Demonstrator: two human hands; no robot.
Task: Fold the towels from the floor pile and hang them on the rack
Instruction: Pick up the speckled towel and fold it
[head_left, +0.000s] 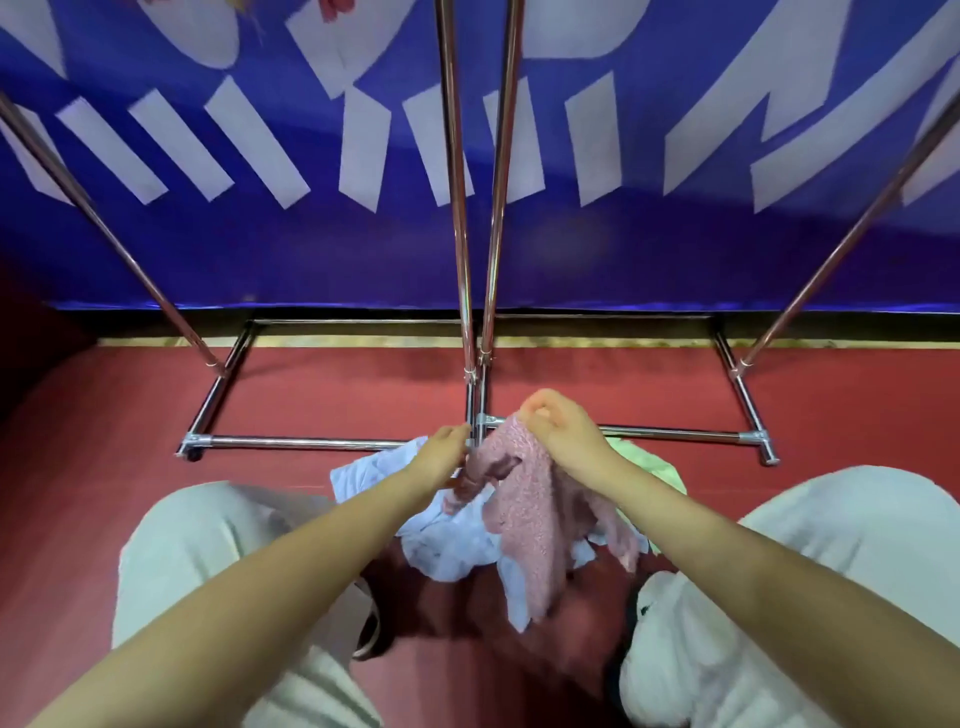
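1. Pink towel (524, 499) is hanging between both hands above the floor pile, its lower end drooping down toward the red floor (831, 415).
2. The right hand (558, 426) is gripping the towel's top edge, its fingers curled tight round the cloth and lifting it highest there.
3. The left hand (444, 457) is pinching a bunched fold of the same towel lower down, just left of the right hand.
4. A light blue towel (452, 551) is lying crumpled on the floor under the pink one, and a pale green towel (649, 462) is peeking out behind the right wrist.
5. The chrome rack (462, 208) is standing just beyond the pile, its base bars resting on the floor and its poles rising in front of a blue banner (208, 249) with white lettering.
6. The person is squatting, with knees in pale trousers (171, 561) flanking the pile on either side.
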